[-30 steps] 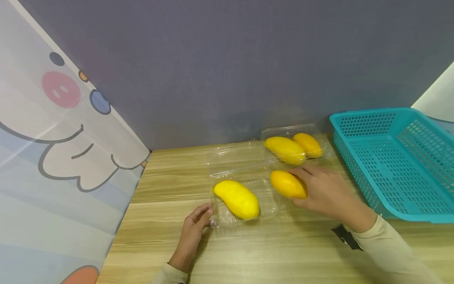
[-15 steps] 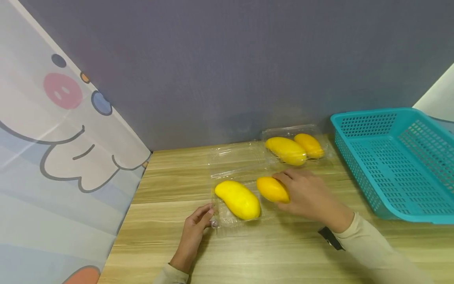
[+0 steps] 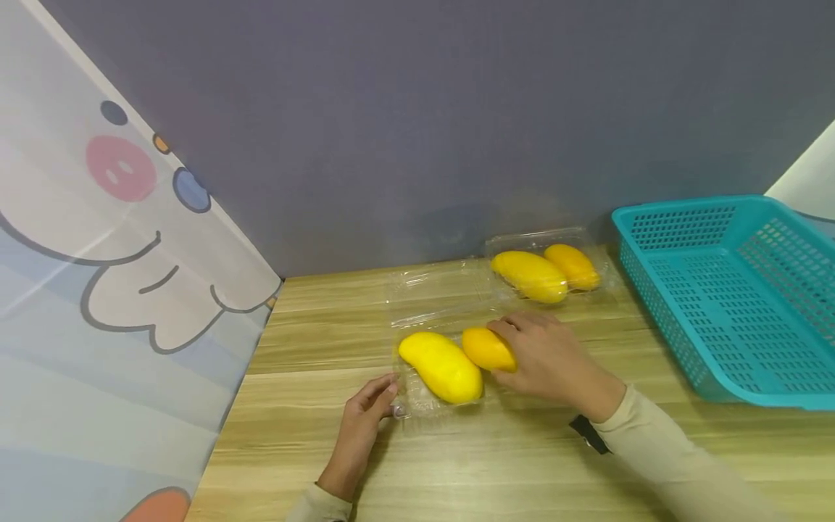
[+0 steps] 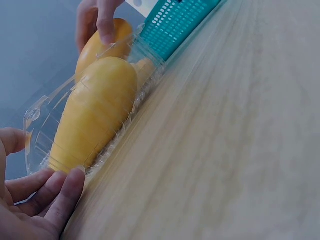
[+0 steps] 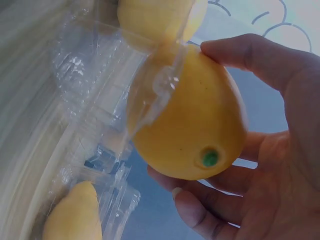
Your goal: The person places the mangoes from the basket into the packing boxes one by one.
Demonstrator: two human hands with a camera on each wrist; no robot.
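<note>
My right hand grips an orange-yellow mango between thumb and fingers, over the right part of an open clear plastic clamshell box. A green spot marks the held mango's near end in the right wrist view. Lying in the box's left part is a larger yellow mango, touching or nearly touching the held one. At the box's front left corner, my left hand holds the plastic wall with its fingertips, as the left wrist view shows. The box's lid lies folded back behind it.
A second clear clamshell box with two mangoes stands at the back, against the grey wall. To the right is a turquoise perforated basket. A cartoon-printed panel borders the wooden table on the left.
My right hand has moved left with its mango, from the box's right edge to beside the yellow mango. The left hand has stayed at the box's corner.
</note>
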